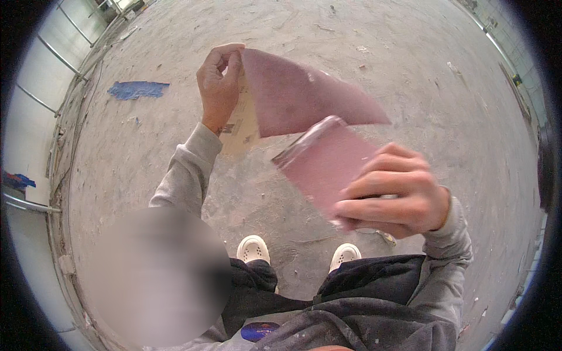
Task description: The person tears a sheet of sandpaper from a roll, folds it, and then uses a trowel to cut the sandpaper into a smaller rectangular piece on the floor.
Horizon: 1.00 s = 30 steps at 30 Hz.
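Observation:
My left hand, raised ahead of me, pinches the upper left corner of a pinkish-red sheet of sandpaper. The sheet hangs slanting to the right, and its pale tan back shows along the left side. Lower and to the right, my right hand grips a flat rectangular pad faced with the same pink sandpaper. A shiny, silvery-brown strip runs along the pad's far edge. In this view the pad's upper edge lies close below the sheet; I cannot tell whether they touch.
Below me is a rough grey concrete floor with small debris. A blue scrap lies at the far left. Metal rails run along the left wall. My pale shoes stand below the sheets. A blurred round patch hides the lower left.

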Available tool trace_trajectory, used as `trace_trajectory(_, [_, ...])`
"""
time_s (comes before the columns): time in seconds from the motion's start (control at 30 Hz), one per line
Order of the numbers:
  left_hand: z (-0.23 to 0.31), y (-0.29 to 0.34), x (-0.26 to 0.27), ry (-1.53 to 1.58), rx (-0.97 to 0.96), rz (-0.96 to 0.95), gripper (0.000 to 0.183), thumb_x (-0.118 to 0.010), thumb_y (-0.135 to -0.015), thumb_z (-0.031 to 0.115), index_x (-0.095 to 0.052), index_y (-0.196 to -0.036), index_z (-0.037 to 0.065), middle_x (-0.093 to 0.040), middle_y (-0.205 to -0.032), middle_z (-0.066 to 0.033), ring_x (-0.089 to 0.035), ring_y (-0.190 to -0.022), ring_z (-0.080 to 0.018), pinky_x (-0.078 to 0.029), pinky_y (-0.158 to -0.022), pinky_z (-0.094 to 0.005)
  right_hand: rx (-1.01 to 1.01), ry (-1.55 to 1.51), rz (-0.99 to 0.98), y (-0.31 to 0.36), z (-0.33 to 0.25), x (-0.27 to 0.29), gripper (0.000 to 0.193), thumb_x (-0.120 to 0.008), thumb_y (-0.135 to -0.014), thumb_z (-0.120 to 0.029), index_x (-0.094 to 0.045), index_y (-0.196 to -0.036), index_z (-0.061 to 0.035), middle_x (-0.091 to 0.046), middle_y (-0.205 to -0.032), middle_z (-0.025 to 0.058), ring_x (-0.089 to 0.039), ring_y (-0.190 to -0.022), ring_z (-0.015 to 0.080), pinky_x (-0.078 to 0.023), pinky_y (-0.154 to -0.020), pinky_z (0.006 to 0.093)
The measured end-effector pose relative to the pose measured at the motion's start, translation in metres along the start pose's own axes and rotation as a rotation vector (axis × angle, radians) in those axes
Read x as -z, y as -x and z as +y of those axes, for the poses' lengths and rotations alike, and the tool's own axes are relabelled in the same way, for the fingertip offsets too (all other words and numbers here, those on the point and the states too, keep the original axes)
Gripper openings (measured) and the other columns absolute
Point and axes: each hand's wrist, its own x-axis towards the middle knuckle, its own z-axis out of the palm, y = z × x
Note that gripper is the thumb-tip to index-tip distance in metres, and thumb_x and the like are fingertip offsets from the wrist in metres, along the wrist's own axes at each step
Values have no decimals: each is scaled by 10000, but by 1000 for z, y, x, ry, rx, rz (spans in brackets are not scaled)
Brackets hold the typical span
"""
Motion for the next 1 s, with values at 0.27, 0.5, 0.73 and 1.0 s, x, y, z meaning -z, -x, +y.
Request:
trace_trajectory(0.27, [-3,7,3,-121,-2,-16,171,-585,-934,122,-675,-1021,6,-692,-901,-61,-633,-818,-113,-508,-774,-265,112,-20,-319,22,-1,-94,160,-633,-778,-222,-650,-904,-124,-594,-853,-2,-593,-876,167,-449,-794,352])
trace_trajectory(0.5, [-7,12,5,-17,68,-111,170,-566,-935,111,-677,-1016,11,-690,-916,-63,-624,-844,-113,-507,-783,-274,12,-197,-341,28,12,-103,287,-704,-822,-315,-675,-1039,-130,-631,-1122,62,-592,-1050,240,-425,-960,404])
trace_trajectory(0.73, [21,13,2,39,83,-393,179,-560,-927,117,-676,-1009,9,-686,-922,-63,-631,-852,-138,-516,-776,-287,-536,45,185,17,68,87,342,-619,-862,-288,-667,-1128,-78,-671,-1133,64,-605,-1049,182,-495,-899,365])
trace_trajectory(1.0, [32,46,-35,179,47,-653,243,-562,-955,200,-655,-1079,13,-678,-961,-63,-615,-881,-119,-506,-775,-264,-743,-861,-52,42,104,-69,827,-794,-755,-406,-434,-1368,16,-533,-1301,208,-516,-1209,290,-417,-1026,448])
